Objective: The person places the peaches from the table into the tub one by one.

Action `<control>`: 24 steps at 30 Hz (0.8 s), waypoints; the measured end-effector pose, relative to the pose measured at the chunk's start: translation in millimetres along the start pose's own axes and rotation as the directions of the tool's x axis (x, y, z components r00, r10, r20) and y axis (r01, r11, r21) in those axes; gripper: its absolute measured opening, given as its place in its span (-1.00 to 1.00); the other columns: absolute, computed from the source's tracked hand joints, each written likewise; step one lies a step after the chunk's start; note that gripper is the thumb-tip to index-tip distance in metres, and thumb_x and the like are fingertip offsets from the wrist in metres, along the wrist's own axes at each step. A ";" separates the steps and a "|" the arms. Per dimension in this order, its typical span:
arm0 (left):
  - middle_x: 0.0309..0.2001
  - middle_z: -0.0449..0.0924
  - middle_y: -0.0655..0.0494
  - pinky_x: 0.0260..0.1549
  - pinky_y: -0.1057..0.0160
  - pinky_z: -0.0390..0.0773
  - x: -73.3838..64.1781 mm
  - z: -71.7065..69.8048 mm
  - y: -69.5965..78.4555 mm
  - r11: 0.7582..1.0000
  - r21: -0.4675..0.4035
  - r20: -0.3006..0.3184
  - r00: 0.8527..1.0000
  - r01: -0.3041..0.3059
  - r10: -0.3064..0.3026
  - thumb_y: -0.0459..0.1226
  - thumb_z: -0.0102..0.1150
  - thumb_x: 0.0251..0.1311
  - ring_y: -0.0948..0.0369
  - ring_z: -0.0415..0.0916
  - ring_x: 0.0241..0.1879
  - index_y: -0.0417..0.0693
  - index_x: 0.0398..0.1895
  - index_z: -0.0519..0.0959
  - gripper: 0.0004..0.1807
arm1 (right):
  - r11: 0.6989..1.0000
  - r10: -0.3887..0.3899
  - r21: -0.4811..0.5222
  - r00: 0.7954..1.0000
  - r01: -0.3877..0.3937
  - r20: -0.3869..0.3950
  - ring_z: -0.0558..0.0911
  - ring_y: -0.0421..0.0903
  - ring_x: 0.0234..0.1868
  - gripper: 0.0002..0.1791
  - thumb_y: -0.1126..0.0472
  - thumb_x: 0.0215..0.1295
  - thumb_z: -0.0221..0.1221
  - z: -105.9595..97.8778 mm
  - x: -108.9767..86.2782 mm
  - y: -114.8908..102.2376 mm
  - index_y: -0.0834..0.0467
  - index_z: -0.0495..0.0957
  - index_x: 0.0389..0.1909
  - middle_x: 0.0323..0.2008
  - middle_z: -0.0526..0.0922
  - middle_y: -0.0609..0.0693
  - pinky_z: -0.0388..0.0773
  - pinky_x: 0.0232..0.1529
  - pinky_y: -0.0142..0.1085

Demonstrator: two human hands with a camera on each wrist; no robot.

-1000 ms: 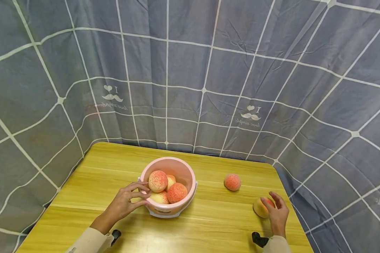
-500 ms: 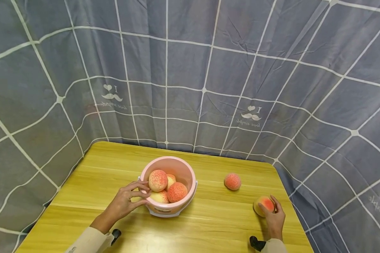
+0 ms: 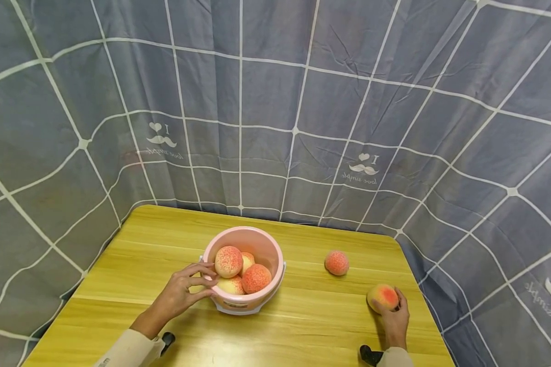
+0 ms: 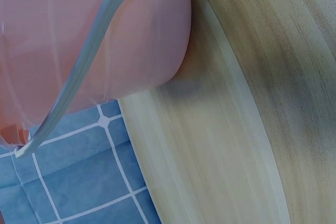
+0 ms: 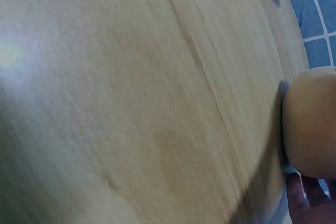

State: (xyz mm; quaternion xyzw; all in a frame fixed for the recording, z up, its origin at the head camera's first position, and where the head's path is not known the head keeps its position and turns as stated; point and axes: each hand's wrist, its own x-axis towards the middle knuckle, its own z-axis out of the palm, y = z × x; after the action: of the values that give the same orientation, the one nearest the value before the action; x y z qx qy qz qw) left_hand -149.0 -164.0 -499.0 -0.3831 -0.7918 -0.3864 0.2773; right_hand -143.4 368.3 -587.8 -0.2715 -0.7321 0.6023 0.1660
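Pink bucket [image 3: 263,248] w/ 4 peaches [image 3: 257,279] in.
L hand [image 3: 179,293] held bucket's L rim; R hand [image 3: 396,322] gripped yellow-red peach [image 3: 379,296], well R of bucket; red peach [image 3: 337,263] sat nearer bucket, same side.

We see a small curtained-off space, set around one table [image 3: 303,331] with a yellowish wood-grain top. A grey-blue curtain [image 3: 271,97] with a white grid hangs beyond the table's far edge and along its left and right sides, like the walls of a booth. Beyond the table we make out white moustache-and-heart prints [image 3: 364,168] on it, their lettering mirrored. We cannot tell whether a home, a lab or an office lies past the curtain.
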 end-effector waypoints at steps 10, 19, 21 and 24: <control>-0.20 0.62 -0.01 0.31 0.51 0.27 -2.4 1.7 -1.8 1.000 -0.005 0.006 1.000 0.007 -0.007 -0.19 0.42 -0.06 -0.04 0.55 -0.04 -0.10 -0.44 0.74 -0.83 | 0.999 0.005 -0.032 1.000 -0.005 0.000 0.15 0.30 0.38 0.04 0.46 0.04 0.34 -0.2 -0.3 2.4 0.18 -0.03 0.51 0.44 0.06 0.30 0.16 0.41 0.18; -0.20 0.62 -0.02 0.32 0.53 0.24 -4.5 1.4 -1.8 1.000 -0.005 0.024 0.999 0.026 -0.025 -0.18 0.42 -0.06 -0.06 0.55 -0.04 -0.14 -0.43 0.75 -0.80 | 0.999 0.005 -0.042 1.000 -0.006 -0.018 0.22 0.24 0.33 0.02 0.42 0.05 0.36 -1.2 -4.9 5.1 0.16 0.01 0.50 0.42 0.12 0.29 0.26 0.35 0.07; -0.19 0.62 -0.02 0.32 0.53 0.24 -5.2 1.2 -2.0 1.000 -0.001 0.024 0.999 0.029 -0.029 -0.26 0.48 -0.15 -0.05 0.55 -0.04 -0.12 -0.43 0.75 -0.83 | 0.998 0.000 -0.059 1.000 -0.002 -0.024 0.27 0.18 0.27 0.02 0.40 0.04 0.38 -0.1 -5.9 5.5 0.17 0.04 0.49 0.40 0.17 0.30 0.35 0.28 -0.09; -0.19 0.62 0.00 0.33 0.52 0.23 -6.2 1.0 -2.2 0.999 0.006 0.021 0.999 0.032 -0.032 -0.36 0.52 -0.27 -0.04 0.55 -0.03 -0.10 -0.43 0.75 -0.78 | 0.998 0.005 -0.066 0.999 -0.007 -0.031 0.36 -0.03 0.11 0.02 0.35 0.00 0.43 1.5 -6.4 5.4 0.14 0.09 0.48 0.36 0.23 0.27 0.40 0.04 -0.46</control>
State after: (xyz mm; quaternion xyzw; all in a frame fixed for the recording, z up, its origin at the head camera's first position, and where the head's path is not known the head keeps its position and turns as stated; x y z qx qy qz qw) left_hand -147.5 -166.4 -505.0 -0.3738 -0.8018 -0.3845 0.2637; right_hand -138.1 363.9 -592.8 -0.2885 -0.7481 0.5740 0.1663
